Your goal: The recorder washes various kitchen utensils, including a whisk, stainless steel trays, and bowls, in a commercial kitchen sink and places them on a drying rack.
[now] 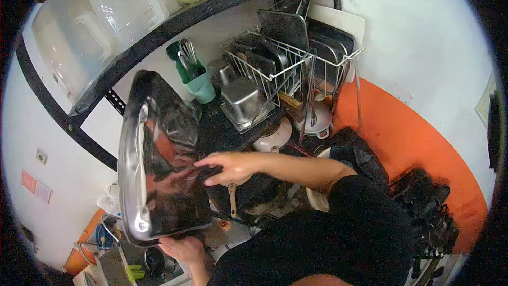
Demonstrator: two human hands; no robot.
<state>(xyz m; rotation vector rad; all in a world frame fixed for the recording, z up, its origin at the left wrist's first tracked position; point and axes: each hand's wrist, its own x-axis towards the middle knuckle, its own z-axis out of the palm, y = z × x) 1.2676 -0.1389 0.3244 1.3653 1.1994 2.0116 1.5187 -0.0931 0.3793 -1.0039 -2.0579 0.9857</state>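
Observation:
A large rectangular metal pan (131, 159) with a shiny rim and a dark, reflective inside stands steeply tilted at the left. My left hand (186, 250) holds its bottom edge near the lower corner. My right hand (230, 167) reaches across from the right, thumb and fingers apart, fingertips at the pan's right side; whether they touch it is unclear. Under the right hand lies a pan handle (232, 202). Behind, a metal container (241, 97) sits upside down beside a turquoise utensil holder (201, 85) with a whisk (188, 49).
A white wire rack (293, 69) holds trays and boards at the back, near a lidded pot (317, 121) and a pink pan (274, 135). Clear plastic bins (119, 0) stand on a black shelf (158, 31) above. At lower left is a sink (131, 262) with items in it.

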